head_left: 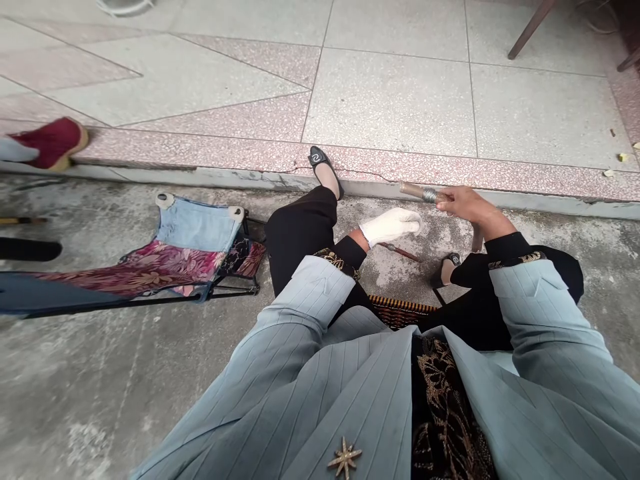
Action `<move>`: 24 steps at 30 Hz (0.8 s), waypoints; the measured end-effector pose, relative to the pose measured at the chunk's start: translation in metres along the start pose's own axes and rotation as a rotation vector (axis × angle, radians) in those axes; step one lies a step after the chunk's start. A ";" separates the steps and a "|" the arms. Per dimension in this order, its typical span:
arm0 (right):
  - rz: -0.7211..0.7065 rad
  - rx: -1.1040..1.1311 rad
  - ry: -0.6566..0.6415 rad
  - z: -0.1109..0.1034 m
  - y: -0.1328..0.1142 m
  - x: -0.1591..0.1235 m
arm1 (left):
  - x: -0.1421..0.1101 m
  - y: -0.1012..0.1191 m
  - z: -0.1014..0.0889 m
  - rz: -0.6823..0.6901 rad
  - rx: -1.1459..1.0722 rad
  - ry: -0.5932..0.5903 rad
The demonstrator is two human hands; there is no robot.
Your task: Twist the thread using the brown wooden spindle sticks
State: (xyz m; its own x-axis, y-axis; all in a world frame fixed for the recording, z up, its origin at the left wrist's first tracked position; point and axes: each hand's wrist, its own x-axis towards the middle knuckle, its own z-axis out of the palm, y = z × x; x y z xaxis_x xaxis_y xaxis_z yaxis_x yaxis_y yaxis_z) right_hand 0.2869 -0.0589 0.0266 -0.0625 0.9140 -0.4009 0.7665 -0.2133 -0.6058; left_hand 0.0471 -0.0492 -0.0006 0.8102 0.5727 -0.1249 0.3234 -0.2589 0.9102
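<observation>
My left hand (393, 227) wears a white knit glove and hangs between my knees with its fingers curled together. Something small and pale shows at its fingertips, too unclear to name. My bare right hand (467, 203) grips a brown wooden stick (413, 189) with silvery wire (429, 195) wound around it. The stick points left, over the step's edge. A brown piece (477, 237) shows below my right wrist; whether it belongs to the stick I cannot tell. Under the gloved hand, a thin reddish-brown rod (403, 252) lies on the concrete.
I sit on a woven seat (400, 312), one foot on the tiled step (390, 107). To the left stands a folding chair (175, 260) with blue and floral cloth. Another person's red shoe (57, 143) rests on the step. A furniture leg (530, 30) stands upper right.
</observation>
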 end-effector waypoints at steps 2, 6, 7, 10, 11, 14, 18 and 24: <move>0.010 -0.216 -0.082 0.004 -0.002 0.000 | 0.000 -0.002 0.000 -0.007 0.109 0.006; -0.077 -0.311 -0.564 0.011 -0.005 -0.005 | 0.001 -0.009 -0.002 0.061 0.206 -0.081; -0.129 -0.256 -0.705 0.010 -0.006 -0.007 | 0.001 -0.010 -0.002 0.083 0.196 -0.123; -0.254 0.019 -0.886 0.002 -0.010 -0.016 | 0.001 -0.012 -0.003 0.093 0.013 -0.165; -0.277 0.128 -0.832 -0.003 -0.011 -0.019 | 0.001 -0.013 -0.004 0.079 -0.087 -0.119; -0.273 0.486 -0.452 -0.019 -0.013 -0.026 | 0.001 -0.011 -0.004 0.009 -0.400 0.039; -0.177 0.744 -0.026 -0.023 -0.006 -0.019 | -0.001 -0.005 -0.003 -0.040 -0.497 -0.021; 0.077 0.255 0.085 0.002 0.008 0.005 | -0.002 0.002 0.002 0.018 -0.276 -0.136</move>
State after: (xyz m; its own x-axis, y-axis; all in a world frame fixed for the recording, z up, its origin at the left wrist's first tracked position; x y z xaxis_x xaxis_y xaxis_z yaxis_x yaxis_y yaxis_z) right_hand 0.2915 -0.0565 0.0185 0.0515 0.9152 -0.3996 0.5807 -0.3530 -0.7336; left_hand 0.0469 -0.0522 0.0011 0.8785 0.4560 -0.1424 0.1784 -0.0364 0.9833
